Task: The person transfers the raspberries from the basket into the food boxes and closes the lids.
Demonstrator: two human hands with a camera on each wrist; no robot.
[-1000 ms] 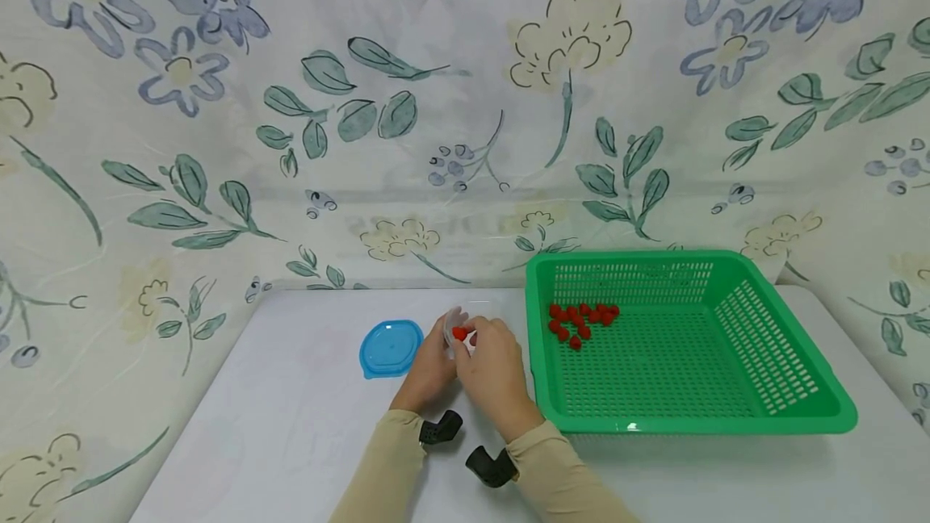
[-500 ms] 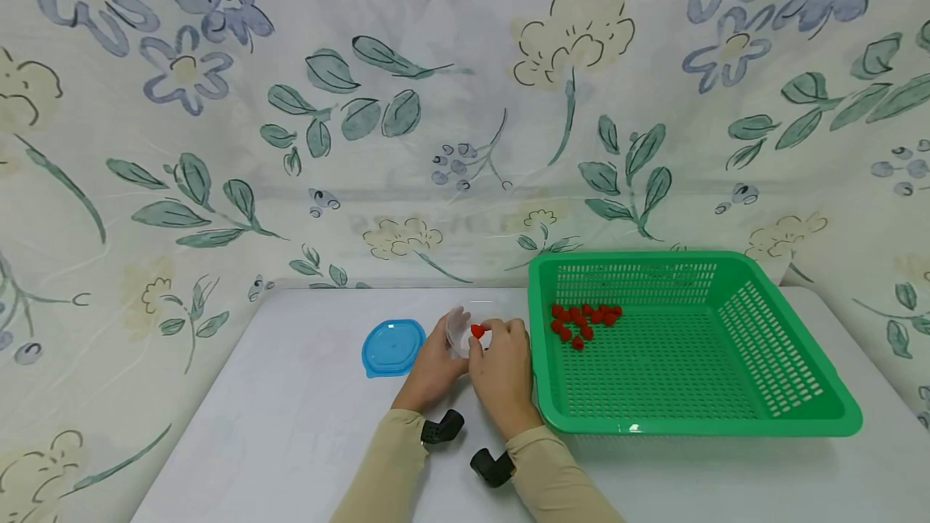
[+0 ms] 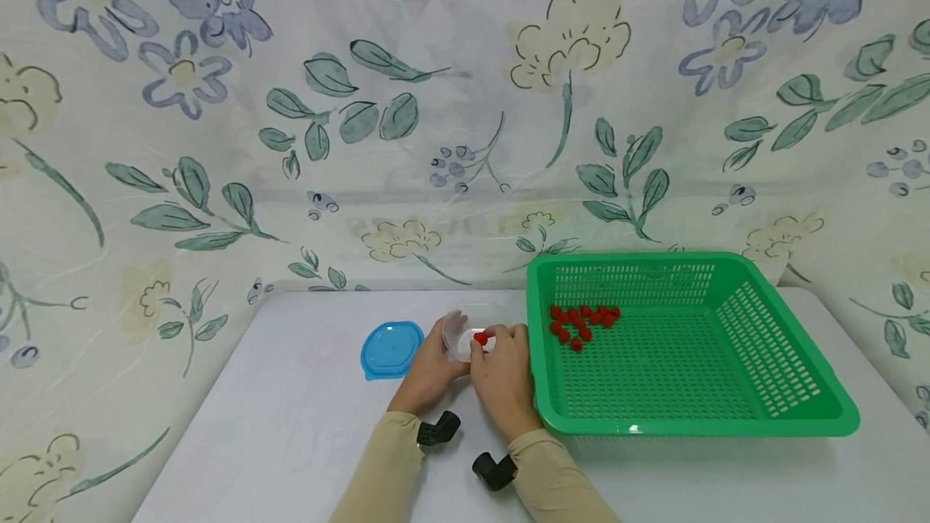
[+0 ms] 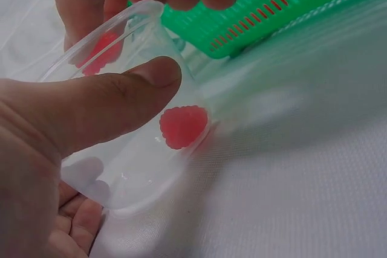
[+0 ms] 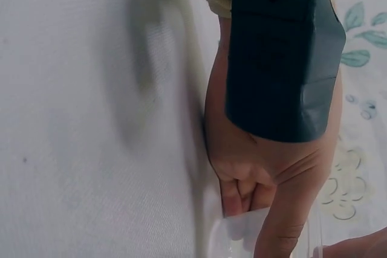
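Note:
My left hand (image 3: pixel 430 370) holds a clear plastic tub (image 4: pixel 136 179), thumb on its near side and fingers on the other. The tub is tilted in the left wrist view. A red raspberry (image 4: pixel 184 126) shows through its wall, low down. Between thumb and fingers, my right hand (image 3: pixel 504 382) pinches another raspberry (image 3: pixel 480 338) at the tub's mouth. In the left wrist view, that pinched raspberry (image 4: pixel 104 51) appears behind the tub's clear rim. The right wrist view shows the right hand (image 5: pixel 272 173) reaching to the tub, its fingertips cut off by the frame.
A blue lid (image 3: pixel 392 349) lies on the white table (image 3: pixel 276 410), left of the hands. Close on the right stands a green perforated basket (image 3: pixel 697 426), with several raspberries (image 3: pixel 584 334) gathered in its left part. A floral cloth (image 3: pixel 465 103) hangs behind the table.
My right hand has moved slightly right and then a little down with the raspberry. More of the tub's opening shows now. My left hand keeps hold of the tub.

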